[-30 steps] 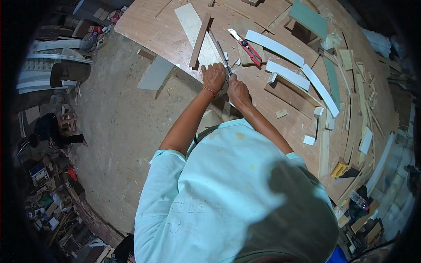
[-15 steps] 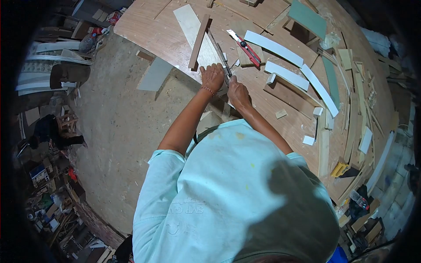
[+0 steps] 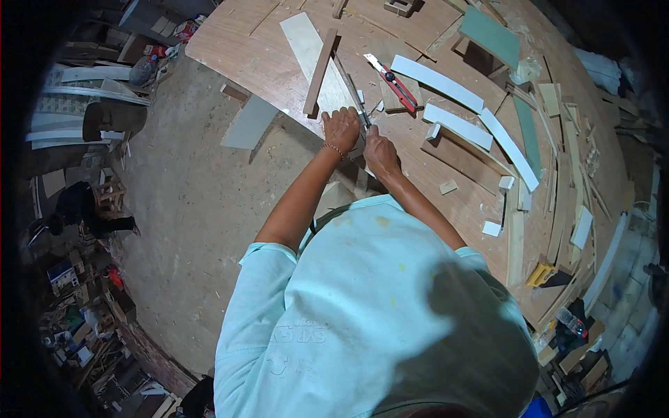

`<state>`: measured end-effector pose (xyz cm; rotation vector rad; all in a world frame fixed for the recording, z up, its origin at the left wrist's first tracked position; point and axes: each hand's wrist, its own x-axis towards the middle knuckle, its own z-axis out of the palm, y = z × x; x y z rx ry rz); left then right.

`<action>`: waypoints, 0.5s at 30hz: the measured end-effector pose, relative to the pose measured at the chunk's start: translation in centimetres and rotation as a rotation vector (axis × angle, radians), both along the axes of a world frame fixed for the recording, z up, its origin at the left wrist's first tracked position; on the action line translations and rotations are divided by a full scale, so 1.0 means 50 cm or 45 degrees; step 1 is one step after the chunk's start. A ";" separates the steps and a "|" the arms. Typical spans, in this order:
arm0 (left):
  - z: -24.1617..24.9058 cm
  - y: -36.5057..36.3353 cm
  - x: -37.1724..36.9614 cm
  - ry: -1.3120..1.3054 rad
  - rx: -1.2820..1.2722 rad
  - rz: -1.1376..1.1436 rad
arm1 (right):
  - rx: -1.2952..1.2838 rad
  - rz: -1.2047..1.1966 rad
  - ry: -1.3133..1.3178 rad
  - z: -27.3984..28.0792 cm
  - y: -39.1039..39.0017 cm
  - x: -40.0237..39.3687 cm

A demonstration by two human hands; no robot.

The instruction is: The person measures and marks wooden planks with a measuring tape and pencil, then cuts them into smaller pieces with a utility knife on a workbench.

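My left hand [image 3: 341, 131] lies on the near end of a long pale board [image 3: 301, 38], its fingers laid out over the surface. Close to its right side, my right hand [image 3: 381, 152] is closed around a slim metal tool [image 3: 363, 120], partly hidden by the fingers. A narrow dark strip [image 3: 345, 78] runs along the board's right edge toward both hands. Across the board rests a brown wooden batten [image 3: 321, 73]. To the right of these, a red utility knife [image 3: 396, 85] with its blade out lies on a small wood piece.
Curved white strips [image 3: 437, 82] and a green-topped wooden piece [image 3: 491, 35] lie on the workbench [image 3: 240, 31]. Wood offcuts [image 3: 557, 202] and a yellow-handled saw [image 3: 541, 274] are along its right side. Another person [image 3: 77, 207] is bent over at far left.
The whole bench appears slightly lower and further right as the view shifts. Both hands stay at the board's near end, with the right hand still closed on the tool.
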<state>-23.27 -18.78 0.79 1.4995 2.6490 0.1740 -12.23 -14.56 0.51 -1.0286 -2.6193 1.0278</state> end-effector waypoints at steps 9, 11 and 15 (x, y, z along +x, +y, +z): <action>-0.005 -0.001 0.001 0.008 0.037 0.017 | -0.017 -0.017 0.042 -0.001 0.003 -0.008; -0.004 -0.001 0.002 -0.015 0.038 0.023 | -0.025 -0.019 0.040 -0.003 0.002 -0.005; 0.005 -0.001 0.002 -0.038 -0.011 0.018 | 0.044 -0.002 0.049 -0.008 0.000 -0.006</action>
